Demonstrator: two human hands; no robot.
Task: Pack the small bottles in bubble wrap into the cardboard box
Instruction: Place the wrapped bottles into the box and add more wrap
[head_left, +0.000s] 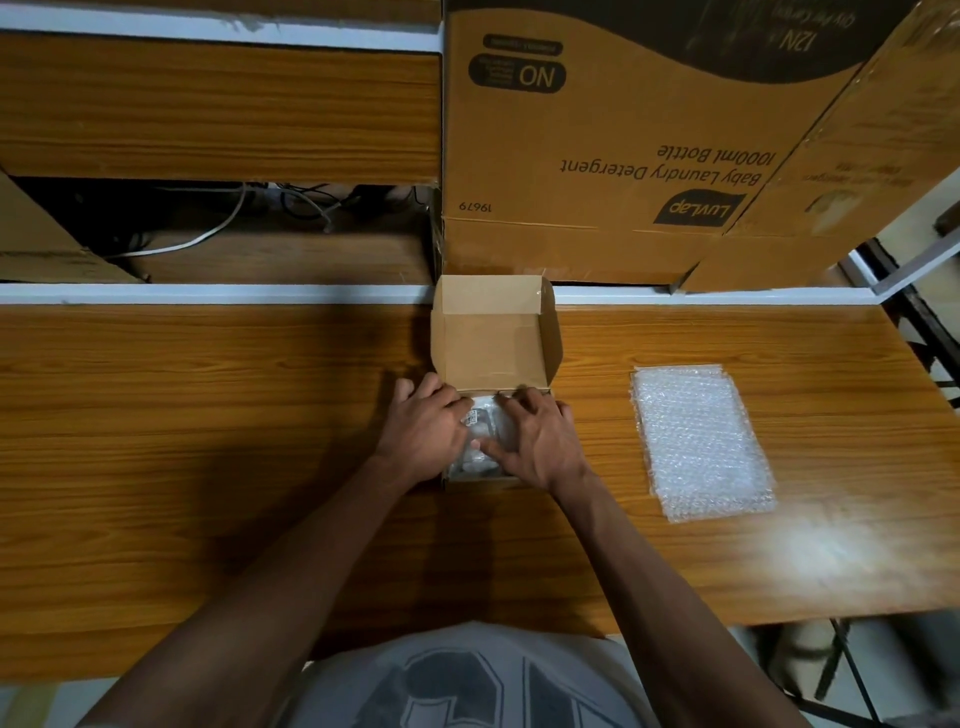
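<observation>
Nearest the camera, a grey printed shirt (467, 680) fills the lower edge, both bare forearms reaching forward over the wood-grain desk (208, 467). Left hand (423, 428) lies on the left side of the small cardboard box (496, 343); fingers bent over its rim, grip state unclear. Right hand (537, 441) spreads over the box opening, fingers fairly straight, pressing down on the bubble-wrapped bottles (480, 431) inside; not curled round them. Bundle sits in the box, a white label showing between the hands. Box lid stands open, tilted away. Right of the box, well apart, a flat stack of bubble wrap sheets (701, 441) lies on the desk. Farther back, a large LuvLap detergent carton (597, 156) stands upside down; left of it, loose cables (208, 228) in a dark recess.
</observation>
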